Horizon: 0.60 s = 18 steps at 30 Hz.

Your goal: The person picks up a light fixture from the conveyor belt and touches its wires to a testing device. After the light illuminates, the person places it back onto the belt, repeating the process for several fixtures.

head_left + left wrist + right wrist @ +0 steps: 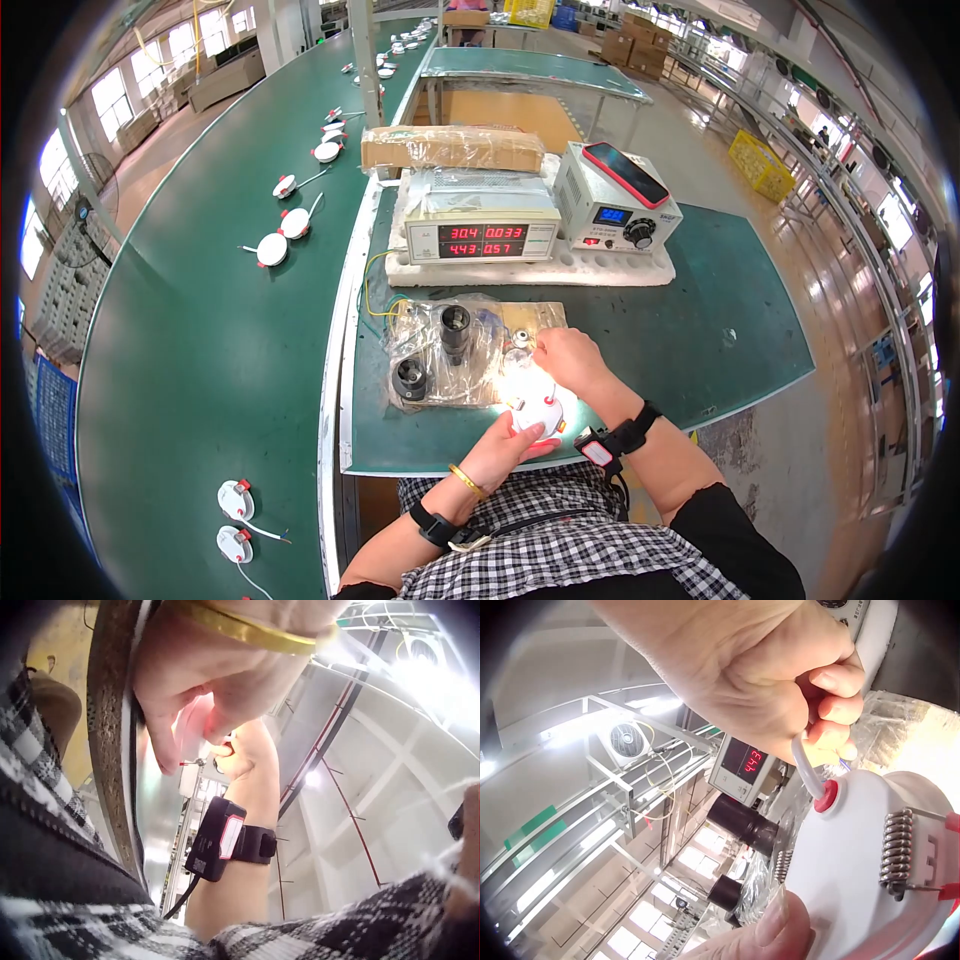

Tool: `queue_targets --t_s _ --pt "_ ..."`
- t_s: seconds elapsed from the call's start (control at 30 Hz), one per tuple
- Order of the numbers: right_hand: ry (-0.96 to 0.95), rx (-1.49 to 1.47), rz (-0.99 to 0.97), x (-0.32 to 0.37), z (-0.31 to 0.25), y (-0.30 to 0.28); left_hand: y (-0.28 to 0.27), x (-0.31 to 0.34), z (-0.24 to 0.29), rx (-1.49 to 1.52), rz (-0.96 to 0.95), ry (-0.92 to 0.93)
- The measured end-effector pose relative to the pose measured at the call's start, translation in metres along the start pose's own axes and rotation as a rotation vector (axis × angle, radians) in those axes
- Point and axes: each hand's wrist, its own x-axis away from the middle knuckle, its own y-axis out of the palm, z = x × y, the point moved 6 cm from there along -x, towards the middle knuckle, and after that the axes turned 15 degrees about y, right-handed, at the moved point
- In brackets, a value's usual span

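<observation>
My left hand (497, 450) grips a white recessed downlight (541, 416) by its rim, over the front of the bench. The lamp glows brightly. In the right wrist view its back shows coiled springs (897, 851) and a red grommet (826, 796), where a white cable (805, 766) comes out. My right hand (572, 360) pinches that cable with curled fingers, at the right side of a plastic-wrapped board (432, 387); a blue wire end shows by the fingertips. Two black cylindrical sockets (455, 335) stand on the board, left of my hands.
Behind the board, a power meter (480, 242) with lit red digits and a dial-fitted supply unit (620, 218) sit on white foam (440, 274). A phone (625, 174) lies on the supply unit. A green conveyor belt (200, 370) with several downlights (272, 250) runs along the left.
</observation>
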Motion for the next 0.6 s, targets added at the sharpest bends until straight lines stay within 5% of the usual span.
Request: queue_targets --t_s 0.6 --pt "0.036 0.046 -0.019 0.0011 -0.0021 -0.0025 0.0005 0.0009 -0.0004 0.003 -0.014 -0.031"
